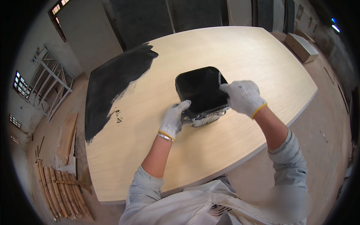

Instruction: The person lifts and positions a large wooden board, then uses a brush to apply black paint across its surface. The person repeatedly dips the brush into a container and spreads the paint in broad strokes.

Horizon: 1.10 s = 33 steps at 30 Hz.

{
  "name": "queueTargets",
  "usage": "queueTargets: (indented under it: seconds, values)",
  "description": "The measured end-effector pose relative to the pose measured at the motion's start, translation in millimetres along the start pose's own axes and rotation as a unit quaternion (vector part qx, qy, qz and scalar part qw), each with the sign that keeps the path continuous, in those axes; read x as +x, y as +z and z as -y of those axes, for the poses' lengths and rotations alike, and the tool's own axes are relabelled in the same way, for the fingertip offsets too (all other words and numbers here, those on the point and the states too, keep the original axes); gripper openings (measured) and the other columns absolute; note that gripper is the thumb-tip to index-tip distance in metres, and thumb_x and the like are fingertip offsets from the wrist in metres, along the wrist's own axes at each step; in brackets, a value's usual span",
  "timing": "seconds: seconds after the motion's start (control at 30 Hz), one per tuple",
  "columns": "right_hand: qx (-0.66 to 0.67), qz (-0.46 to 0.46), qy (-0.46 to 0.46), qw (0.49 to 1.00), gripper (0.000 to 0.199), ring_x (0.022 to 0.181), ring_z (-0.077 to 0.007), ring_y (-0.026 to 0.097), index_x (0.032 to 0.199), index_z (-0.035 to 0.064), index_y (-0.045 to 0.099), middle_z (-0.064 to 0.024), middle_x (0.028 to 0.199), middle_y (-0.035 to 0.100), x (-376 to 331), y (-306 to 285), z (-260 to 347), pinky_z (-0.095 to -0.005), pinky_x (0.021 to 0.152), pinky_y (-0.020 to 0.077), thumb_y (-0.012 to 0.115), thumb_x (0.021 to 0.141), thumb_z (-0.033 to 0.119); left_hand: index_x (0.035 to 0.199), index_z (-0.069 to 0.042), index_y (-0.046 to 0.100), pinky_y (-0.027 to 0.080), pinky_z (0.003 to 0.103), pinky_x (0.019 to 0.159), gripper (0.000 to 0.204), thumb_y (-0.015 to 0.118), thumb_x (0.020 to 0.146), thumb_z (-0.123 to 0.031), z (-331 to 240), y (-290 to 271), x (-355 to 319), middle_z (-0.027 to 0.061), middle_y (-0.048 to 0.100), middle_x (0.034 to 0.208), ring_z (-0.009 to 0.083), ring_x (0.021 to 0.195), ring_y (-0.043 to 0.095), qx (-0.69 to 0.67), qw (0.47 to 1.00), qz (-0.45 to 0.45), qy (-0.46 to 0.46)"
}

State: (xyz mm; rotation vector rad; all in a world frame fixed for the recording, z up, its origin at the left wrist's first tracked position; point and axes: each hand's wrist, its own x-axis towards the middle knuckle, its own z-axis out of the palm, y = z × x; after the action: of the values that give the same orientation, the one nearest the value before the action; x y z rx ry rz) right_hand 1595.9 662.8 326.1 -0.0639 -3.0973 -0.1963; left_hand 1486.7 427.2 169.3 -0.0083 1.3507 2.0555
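A square-topped bucket of black paint (200, 88) is over the pale wooden board (240, 48), its outer wall smeared black. My left hand (174, 118), in a white knit glove, grips the near left rim with the thumb on top. On the right rim my right hand (243, 96), gloved the same way, is closed with its thumb at the edge; its other fingers are hidden. A short pale strip (219, 77) shows along the inside of the far right wall; I cannot tell what it is. Black paint (116, 82) covers the board's left part, ragged along its edge.
Dark panels (198, 15) stand behind the board. A metal rack (52, 82) leans at the left wall, with bundled wooden poles (63, 191) below it on the floor. At the far right lies a cardboard box (302, 48).
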Motion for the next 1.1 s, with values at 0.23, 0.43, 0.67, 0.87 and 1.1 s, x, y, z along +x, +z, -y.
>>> queueTargets:
  seconds: [0.23, 0.43, 0.67, 0.87, 1.1]
  values:
    - [-0.100, 0.149, -0.041, 0.983, 0.028, 0.100, -0.0336, 0.079, 0.105, 0.0130, 0.084, -0.0135, 0.105, 0.081, 57, 38, -149, -0.0445, 0.084, 0.0619, 0.063, 0.086, 0.013, 0.112, 0.003, 0.072, 0.057, 0.033, 0.063, 0.044, 0.080, 0.095, -0.037, 44, 149, 59, 0.0091, 0.075, 0.092, 0.0191, 0.072, 0.070, 0.003, 1.000, 0.000, 0.018]
    - [-0.116, 0.193, -0.073, 0.972, 0.022, 0.099, -0.0344, 0.079, 0.095, 0.0097, 0.084, -0.0170, 0.104, 0.081, 81, 74, -248, -0.0435, 0.083, 0.0631, 0.067, 0.084, 0.018, 0.108, -0.004, 0.075, 0.054, 0.029, 0.062, 0.039, 0.080, 0.096, -0.041, 79, 251, 97, 0.0063, 0.077, 0.095, 0.0120, 0.075, 0.070, 0.030, 0.997, 0.032, 0.061]
    - [-0.158, 0.183, -0.096, 0.966, 0.023, 0.101, -0.0366, 0.078, 0.095, 0.0132, 0.085, -0.0200, 0.103, 0.080, 89, 131, -364, -0.0438, 0.086, 0.0631, 0.075, 0.075, 0.018, 0.164, -0.010, 0.043, 0.046, 0.033, 0.116, 0.074, 0.073, 0.097, -0.016, 111, 326, 141, 0.0084, 0.066, 0.145, 0.0187, 0.133, 0.058, 0.032, 0.975, 0.057, 0.213]
    - [-0.166, 0.114, -0.115, 0.973, 0.029, 0.100, -0.0351, 0.077, 0.099, 0.0203, 0.085, -0.0131, 0.100, 0.081, 91, 160, -401, -0.0464, 0.088, 0.0619, 0.078, 0.071, 0.017, 0.156, -0.008, 0.053, 0.050, 0.034, 0.111, 0.062, 0.075, 0.101, -0.025, 130, 326, 151, 0.0066, 0.070, 0.136, 0.0171, 0.125, 0.062, -0.004, 0.974, 0.039, 0.224]
    - [-0.088, 0.052, -0.055, 0.993, 0.035, 0.103, -0.0346, 0.075, 0.105, 0.0182, 0.086, -0.0138, 0.102, 0.080, 45, 73, -400, -0.0446, 0.096, 0.0581, 0.072, 0.075, 0.008, 0.110, -0.004, 0.071, 0.055, 0.030, 0.079, 0.030, 0.072, 0.102, -0.032, 105, 244, 67, 0.0010, 0.068, 0.095, 0.0113, 0.087, 0.061, 0.168, 0.980, -0.093, 0.046]
